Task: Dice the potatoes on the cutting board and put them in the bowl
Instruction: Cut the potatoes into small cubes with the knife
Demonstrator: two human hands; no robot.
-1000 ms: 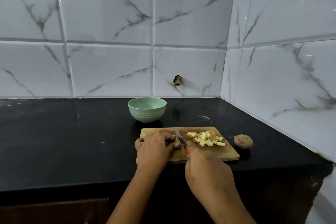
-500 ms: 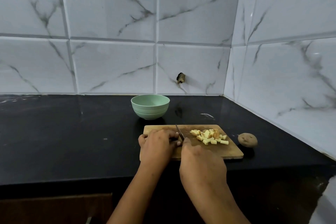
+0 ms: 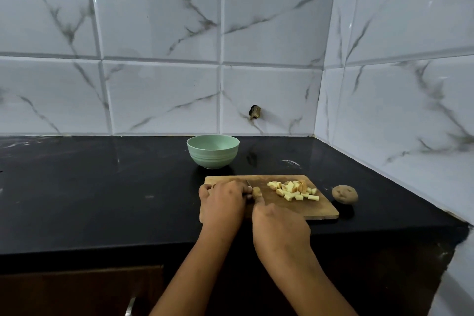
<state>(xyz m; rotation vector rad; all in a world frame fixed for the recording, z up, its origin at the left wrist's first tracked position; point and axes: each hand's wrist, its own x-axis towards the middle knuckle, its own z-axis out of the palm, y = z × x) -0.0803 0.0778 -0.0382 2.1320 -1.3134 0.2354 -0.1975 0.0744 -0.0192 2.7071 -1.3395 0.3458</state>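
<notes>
A wooden cutting board (image 3: 318, 209) lies on the black counter. Several pale potato cubes (image 3: 292, 190) are heaped on its far right part. My left hand (image 3: 223, 202) curls over a potato piece (image 3: 256, 191) at the board's left end, most of that piece hidden under the fingers. My right hand (image 3: 278, 226) grips the knife handle; only a sliver of the blade (image 3: 248, 183) shows between the two hands, down against the piece. A mint-green bowl (image 3: 213, 151) stands behind the board, with nothing visible inside. A whole unpeeled potato (image 3: 344, 194) sits on the counter right of the board.
The black counter (image 3: 102, 187) stretches wide to the left. White marble-look tiles form the back wall and the right wall (image 3: 400, 110), meeting in a corner behind the board. A dark hole (image 3: 255, 112) marks the back tile. Brown cabinet fronts (image 3: 77, 292) run below the counter edge.
The knife blade, raised and tilted a second ago, has come down between my hands onto the piece. My right hand shifted left toward my left hand. The camera view tipped slightly upward.
</notes>
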